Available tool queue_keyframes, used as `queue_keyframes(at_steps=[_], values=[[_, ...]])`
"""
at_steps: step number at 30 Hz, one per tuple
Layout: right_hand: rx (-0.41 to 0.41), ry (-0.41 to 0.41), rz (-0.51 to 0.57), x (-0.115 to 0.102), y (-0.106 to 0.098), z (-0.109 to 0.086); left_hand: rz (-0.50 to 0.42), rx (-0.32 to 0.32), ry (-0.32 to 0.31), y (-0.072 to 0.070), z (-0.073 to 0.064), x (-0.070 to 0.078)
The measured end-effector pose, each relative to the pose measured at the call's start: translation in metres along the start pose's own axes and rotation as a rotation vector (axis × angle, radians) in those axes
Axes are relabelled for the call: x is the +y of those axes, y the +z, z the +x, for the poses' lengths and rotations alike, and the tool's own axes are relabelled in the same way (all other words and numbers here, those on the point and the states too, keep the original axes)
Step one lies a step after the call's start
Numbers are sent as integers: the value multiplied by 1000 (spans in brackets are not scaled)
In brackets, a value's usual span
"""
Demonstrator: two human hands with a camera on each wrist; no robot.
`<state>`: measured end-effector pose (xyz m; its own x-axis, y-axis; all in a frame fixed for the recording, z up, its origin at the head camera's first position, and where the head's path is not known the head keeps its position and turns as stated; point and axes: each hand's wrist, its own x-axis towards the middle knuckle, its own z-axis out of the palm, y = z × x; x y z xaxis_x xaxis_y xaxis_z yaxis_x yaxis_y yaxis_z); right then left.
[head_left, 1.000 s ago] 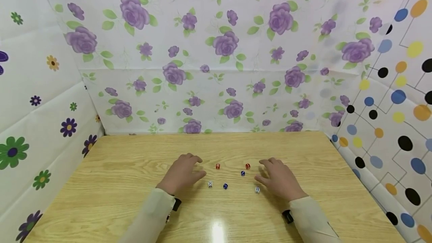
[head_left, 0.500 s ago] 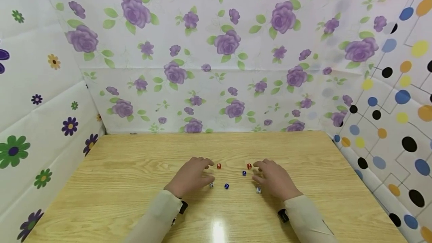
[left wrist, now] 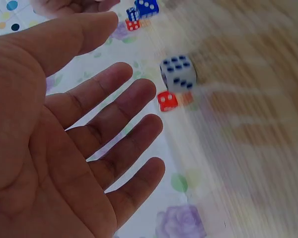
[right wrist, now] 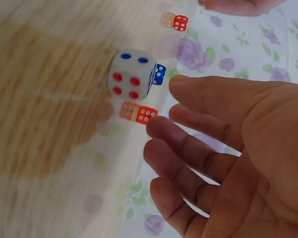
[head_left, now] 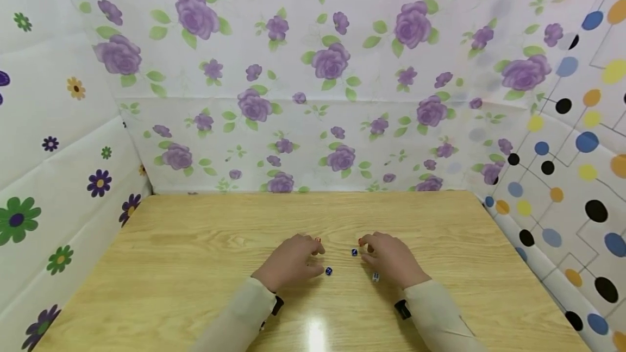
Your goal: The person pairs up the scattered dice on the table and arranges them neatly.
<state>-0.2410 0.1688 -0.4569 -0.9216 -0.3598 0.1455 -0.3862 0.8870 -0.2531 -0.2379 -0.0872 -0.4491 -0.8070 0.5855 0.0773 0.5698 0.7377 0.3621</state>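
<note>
My left hand [head_left: 293,261] is over the table with fingers loosely spread and nothing in its grasp. A white die [left wrist: 179,74] lies beyond its fingertips in the left wrist view; in the head view that hand hides it. Just past the index finger shows part of a red die [head_left: 318,240], and a blue die [head_left: 329,271] is close to the thumb. My right hand [head_left: 393,261] hovers with relaxed fingers, also holding nothing. Its fingertips overlap another red die [head_left: 361,242]. A second blue die [head_left: 354,252] sits left of them, while another white die [right wrist: 131,74] lies below the thumb.
The wooden table [head_left: 195,243] runs back to a curtain [head_left: 293,140] printed with purple roses. Flower-patterned cloth [head_left: 58,189] walls the left side and dotted cloth [head_left: 562,178] the right. Black bands [head_left: 402,309] are on both wrists.
My left hand has moved right, covering the left white die in the head view. The right hand has shifted left toward the red and blue dice. The dice stay in place.
</note>
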Motion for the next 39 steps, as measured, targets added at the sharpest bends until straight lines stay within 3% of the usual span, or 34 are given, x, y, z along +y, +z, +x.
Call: queue_keyframes(at_steps=[8,17,31,39], values=[[-11,-25,-45,-5,3,4,-24,-13,33,11,8,7],[-23,-71,-90,-5,7,4,80,-9,99,16,10,9],[22,-91,-69,-9,11,3,167,26,64,17,6,15],[16,-101,-35,-12,11,4,152,38,62,15,4,16]])
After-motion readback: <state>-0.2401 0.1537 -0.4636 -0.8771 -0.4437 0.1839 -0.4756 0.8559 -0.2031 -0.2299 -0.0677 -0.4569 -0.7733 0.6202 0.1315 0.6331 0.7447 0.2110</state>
